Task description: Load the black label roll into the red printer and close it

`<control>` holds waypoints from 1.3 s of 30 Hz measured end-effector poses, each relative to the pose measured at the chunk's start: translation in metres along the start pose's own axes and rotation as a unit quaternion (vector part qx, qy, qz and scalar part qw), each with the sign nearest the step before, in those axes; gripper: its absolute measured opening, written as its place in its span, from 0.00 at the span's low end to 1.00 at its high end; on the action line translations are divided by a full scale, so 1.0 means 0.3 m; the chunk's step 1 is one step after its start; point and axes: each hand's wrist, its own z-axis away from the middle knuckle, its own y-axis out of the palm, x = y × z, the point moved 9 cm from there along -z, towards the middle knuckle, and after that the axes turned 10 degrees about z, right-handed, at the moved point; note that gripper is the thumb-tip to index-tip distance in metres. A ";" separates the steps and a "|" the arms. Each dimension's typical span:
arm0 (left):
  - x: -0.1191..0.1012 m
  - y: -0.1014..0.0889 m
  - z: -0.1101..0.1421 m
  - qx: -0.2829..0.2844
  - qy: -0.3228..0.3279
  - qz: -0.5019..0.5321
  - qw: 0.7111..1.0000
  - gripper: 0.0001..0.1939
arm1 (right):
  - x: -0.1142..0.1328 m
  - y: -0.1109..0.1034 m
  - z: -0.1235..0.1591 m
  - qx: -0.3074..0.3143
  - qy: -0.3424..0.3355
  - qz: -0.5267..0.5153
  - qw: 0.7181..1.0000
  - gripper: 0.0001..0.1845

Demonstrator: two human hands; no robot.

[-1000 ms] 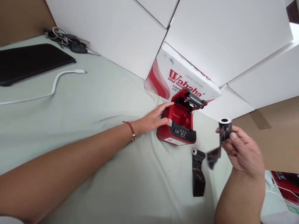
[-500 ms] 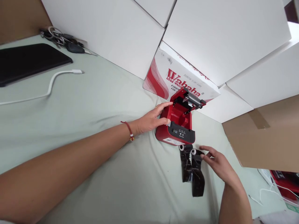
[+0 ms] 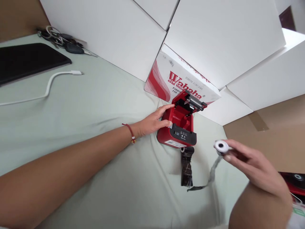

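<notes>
A red and black label printer sits on the cloth with its lid raised and its red inner bay exposed. My left hand grips the printer's left side, its thumb on the rim by the black control panel and a finger near the lid hinge. Off to the right, my right hand pinches a small roll with a white core, lifted above the cloth. From it a dark ribbon tail hangs down and curls leftward. A second black ribbon roll lies below the printer, its strip stretched toward me.
Behind the printer leans a white and red carton against white boxes. A black tablet-like slab, keys and a white cable lie at the left. Brown cardboard stands at the right.
My right hand has picked up the right-hand ribbon roll from the cloth and moved it up and to the right, its strip trailing. My left hand stays on the printer.
</notes>
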 end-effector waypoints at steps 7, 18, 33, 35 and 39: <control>-0.007 0.002 0.001 -0.005 0.002 -0.010 1.000 0.40 | 0.189 0.171 -0.346 -0.045 -0.025 0.058 0.997 0.23; -0.004 -0.001 -0.003 -0.007 0.013 -0.017 1.000 0.41 | 0.265 0.279 -0.530 0.015 -0.059 0.252 0.966 0.25; 0.003 -0.001 0.000 -0.002 0.011 -0.011 1.000 0.41 | 0.296 0.304 -0.015 -0.371 -0.242 0.148 0.884 0.19; -0.001 0.003 0.003 0.000 0.008 -0.011 1.000 0.41 | 0.278 0.360 0.023 -0.410 -0.248 0.161 0.863 0.21; -0.017 0.015 0.010 0.008 -0.006 0.015 1.000 0.42 | 0.254 0.412 0.013 -0.424 -0.249 0.140 0.859 0.26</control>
